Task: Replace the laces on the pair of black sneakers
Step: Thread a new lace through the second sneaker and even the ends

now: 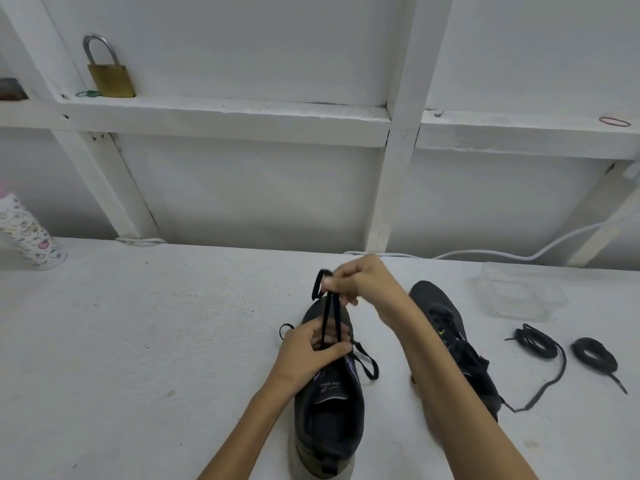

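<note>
The right hand (363,282) pinches a black lace (327,317) pulled up taut from the near sneaker (329,410). The left hand (308,355) grips the sneaker's tongue area, fingers curled around the lace strands. Two coiled laces (533,341) lie on the white surface (138,341).

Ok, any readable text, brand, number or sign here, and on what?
None can be read.
Near sneaker, tongue label: pale print, too small and blurred.
Far sneaker: yellow-green mark, too blurred to tell.
Padlock: no legible marking.
Cup: printed pattern, no words legible.
</note>
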Motion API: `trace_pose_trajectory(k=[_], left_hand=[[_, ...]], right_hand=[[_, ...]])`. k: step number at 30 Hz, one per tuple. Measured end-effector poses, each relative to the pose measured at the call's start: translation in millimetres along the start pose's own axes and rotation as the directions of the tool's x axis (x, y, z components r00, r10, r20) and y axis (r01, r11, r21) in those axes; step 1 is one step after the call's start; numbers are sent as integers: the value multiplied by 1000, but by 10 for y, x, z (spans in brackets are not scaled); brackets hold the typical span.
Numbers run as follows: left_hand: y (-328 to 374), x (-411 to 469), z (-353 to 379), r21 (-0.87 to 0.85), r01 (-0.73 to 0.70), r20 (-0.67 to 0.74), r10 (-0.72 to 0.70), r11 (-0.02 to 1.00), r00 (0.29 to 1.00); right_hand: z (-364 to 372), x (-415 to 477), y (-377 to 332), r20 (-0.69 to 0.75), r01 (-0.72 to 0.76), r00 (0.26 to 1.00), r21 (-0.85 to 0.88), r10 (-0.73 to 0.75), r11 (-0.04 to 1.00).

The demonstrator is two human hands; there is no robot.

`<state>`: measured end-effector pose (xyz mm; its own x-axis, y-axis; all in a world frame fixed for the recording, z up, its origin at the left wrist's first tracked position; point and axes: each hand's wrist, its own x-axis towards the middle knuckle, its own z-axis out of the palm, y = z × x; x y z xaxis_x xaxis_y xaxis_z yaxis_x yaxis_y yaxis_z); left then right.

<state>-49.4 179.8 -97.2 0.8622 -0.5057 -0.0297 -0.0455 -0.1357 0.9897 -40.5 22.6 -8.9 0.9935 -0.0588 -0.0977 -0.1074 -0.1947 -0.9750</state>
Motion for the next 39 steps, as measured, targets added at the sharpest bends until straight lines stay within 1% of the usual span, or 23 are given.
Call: trace_pose_trajectory(k=[2,5,8,11,13,15,17,18,19,20,21,22,23,25,26,27,29,31,32,34,36,37,39], left_hand=[[-10,-21,-7,-9,5,-7,-5,1000,1000],[-26,-29,-21,2,10,-6,-10,1000,1000],[-24,-24,-28,-1,15,-3,-15,1000,1000],[-28,-24,-23,0,16,6,-16,1000,1000],[-34,-23,-25,3,25,12,-25,1000,1000],[-36,-10,-28,7,41,25,-41,999,999],[-12,15,-45,-42,65,40,-64,997,997],[18,32,-53,-98,78,45,-74,992,996],[60,52,-64,-147,82,42,-77,986,996],[113,80,-75,-179,76,28,-73,981,997],[164,112,-84,-194,62,4,-63,979,998],[225,147,-95,-200,44,-23,-50,979,998],[282,187,-109,-195,21,-54,-32,980,998],[371,274,-139,-163,-24,-109,6,986,994],[404,318,-148,-134,-38,-126,21,990,992],[426,353,-152,-103,-46,-134,32,994,990],[440,394,-146,-72,-40,-127,31,997,991],[432,380,-120,-109,-24,-104,12,994,994],[415,353,-107,-125,-20,-91,8,992,996],[341,274,-99,-160,-13,-80,0,987,997],[189,171,-104,-187,8,-52,-18,982,999],[84,124,-103,-145,9,-22,-12,989,1000],[-112,52,-80,39,4,39,-6,999,999]], right_hand=[[-70,90,-217,-47,54,998,71,-51,996],[-187,248,-555,-102,118,989,127,-105,985],[-291,401,-836,-200,187,969,208,-146,960],[-407,563,-1007,-325,232,938,326,-122,916],[-429,674,-958,-370,237,925,390,-84,890],[-412,739,-791,-348,211,936,418,-59,884],[-393,747,-574,-271,122,962,373,-18,920],[-399,729,-457,-236,44,971,284,25,958],[-413,688,-351,-204,-42,976,148,72,988],[-428,628,-262,-160,-116,980,2,115,993],[-439,550,-186,-84,-169,984,-117,160,979],[-444,466,-117,25,-206,976,-204,215,957],[-440,379,-56,147,-231,950,-266,277,936],[-402,208,67,347,-235,866,-355,360,905],[-377,142,139,399,-218,841,-371,367,903],[-333,84,200,425,-202,837,-347,346,916],[-212,-9,290,403,-200,877,-186,261,962],[-100,-72,343,296,-183,939,-1,175,983],[-65,-89,361,242,-156,960,51,140,986],[-27,-107,386,177,-105,980,100,87,989],[-21,-114,395,121,-81,990,114,67,990],[-22,-118,392,98,-77,993,104,67,992],[-4,-127,367,75,-65,995,68,60,996]])
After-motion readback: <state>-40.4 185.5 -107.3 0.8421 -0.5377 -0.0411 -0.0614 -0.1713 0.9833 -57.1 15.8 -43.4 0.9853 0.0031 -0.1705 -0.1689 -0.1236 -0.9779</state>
